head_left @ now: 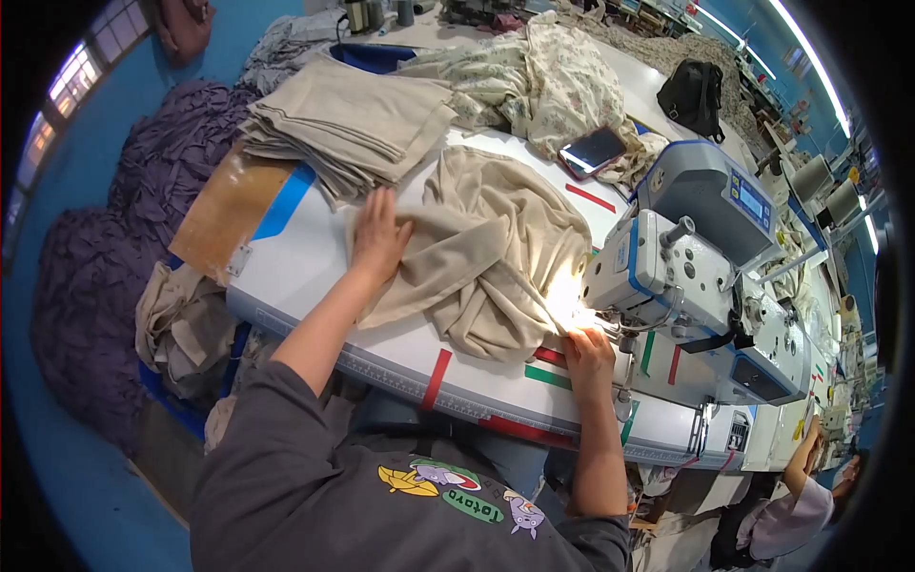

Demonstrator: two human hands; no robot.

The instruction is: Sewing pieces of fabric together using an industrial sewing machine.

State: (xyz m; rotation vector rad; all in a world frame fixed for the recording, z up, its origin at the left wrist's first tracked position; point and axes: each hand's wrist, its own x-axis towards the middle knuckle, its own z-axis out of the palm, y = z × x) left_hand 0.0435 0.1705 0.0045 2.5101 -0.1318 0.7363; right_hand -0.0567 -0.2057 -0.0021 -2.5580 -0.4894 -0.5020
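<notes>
A bunched piece of beige fabric [496, 248] lies in loose folds on the white sewing table. My left hand [381, 236] rests on its left part, fingers stretched out. At the fabric's right corner, my right hand [589, 355] has its fingers bent and closed on the edge, close beside the needle area of the sewing machine [634, 272]. A bright lamp lights that spot, and the glare hides the needle and the fabric's very edge. Beyond my left hand sits a stack of folded beige fabric pieces [348, 119].
Behind the work lie a floral cloth [543, 81], a phone [592, 153] and a black backpack [691, 98]. Purple fabric heaps [91, 315] stand at the left. A ruler strip [419, 389] runs along the table's front edge. Another person [786, 515] works at the far right.
</notes>
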